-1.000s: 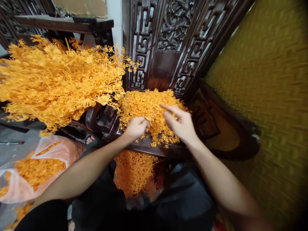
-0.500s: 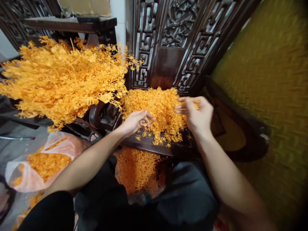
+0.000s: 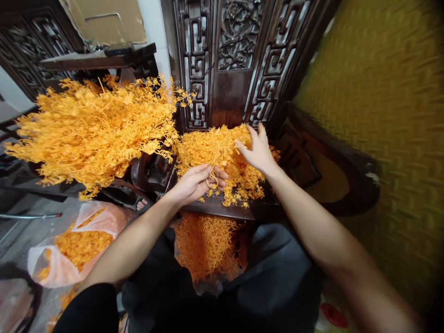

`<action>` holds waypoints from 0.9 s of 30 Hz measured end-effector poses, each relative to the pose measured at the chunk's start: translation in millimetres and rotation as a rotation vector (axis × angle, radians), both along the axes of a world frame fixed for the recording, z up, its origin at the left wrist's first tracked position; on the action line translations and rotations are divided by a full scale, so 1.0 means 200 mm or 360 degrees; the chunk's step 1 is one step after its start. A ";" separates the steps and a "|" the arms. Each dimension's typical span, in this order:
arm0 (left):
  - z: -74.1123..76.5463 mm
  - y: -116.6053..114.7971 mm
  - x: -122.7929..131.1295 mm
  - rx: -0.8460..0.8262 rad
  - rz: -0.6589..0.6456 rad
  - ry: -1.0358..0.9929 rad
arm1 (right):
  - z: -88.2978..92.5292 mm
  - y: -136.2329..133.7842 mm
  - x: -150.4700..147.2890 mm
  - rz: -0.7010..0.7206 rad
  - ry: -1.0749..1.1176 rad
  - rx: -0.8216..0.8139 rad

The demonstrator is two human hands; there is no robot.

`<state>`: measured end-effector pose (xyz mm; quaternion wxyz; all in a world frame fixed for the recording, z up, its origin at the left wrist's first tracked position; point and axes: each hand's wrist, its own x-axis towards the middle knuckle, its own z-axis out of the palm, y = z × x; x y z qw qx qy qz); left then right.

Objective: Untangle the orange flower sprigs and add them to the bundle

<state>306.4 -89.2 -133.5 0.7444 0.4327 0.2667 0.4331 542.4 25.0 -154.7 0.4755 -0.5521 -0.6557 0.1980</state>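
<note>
A pile of small orange flower-like pieces (image 3: pixel 204 143) covers a dark wooden seat (image 3: pixel 225 210). My left hand (image 3: pixel 197 182) is at the pile's front left edge, palm partly up, pinching a looped orange strand (image 3: pixel 212 180) between thumb and fingers. Over the right part of the pile is my right hand (image 3: pixel 256 150), its thumb and fingers spread apart. A thin orange strand lies near its thumb; I see nothing gripped in this hand. A large bushy orange bundle (image 3: pixel 100 125) rests to the left of the seat.
Below left, a pinkish plastic bag (image 3: pixel 90 254) holds more orange pieces. Another orange mass (image 3: pixel 204 240) sits under the seat between my legs. A carved dark wood panel (image 3: pixel 232 92) rises behind the pile. At the right is a yellow woven-patterned surface (image 3: pixel 388 111).
My right hand has moved left over the pile and its fingers have spread. The looped strand remains in my left hand. The camera view has shifted slightly.
</note>
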 end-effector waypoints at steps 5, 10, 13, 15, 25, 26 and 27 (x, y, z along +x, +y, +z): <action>0.00 0.00 0.01 -0.0015 -0.0003 0.0037 | 0.14 -0.34 -0.17 0.1079 0.0447 -0.0370; -0.01 0.00 0.01 0.0064 -0.0090 -0.0021 | 0.19 -0.46 -0.24 0.1073 0.0617 -0.0360; 0.00 -0.01 -0.01 0.0168 -0.0078 0.0273 | 0.16 -0.41 -0.18 0.0897 0.0638 -0.0285; 0.02 -0.03 -0.02 0.0394 0.0032 0.0664 | 0.12 -0.36 -0.13 0.0842 0.0644 -0.0297; 0.05 -0.19 0.00 0.0843 0.0064 0.1433 | 0.11 -0.42 -0.01 0.0956 0.0407 -0.0327; 0.04 -0.22 0.03 0.0780 0.0084 0.1415 | 0.12 -0.43 0.02 0.0963 0.0371 -0.0318; 0.02 -0.26 0.05 0.0718 0.0109 0.1398 | 0.12 -0.44 0.05 0.0936 0.0344 -0.0304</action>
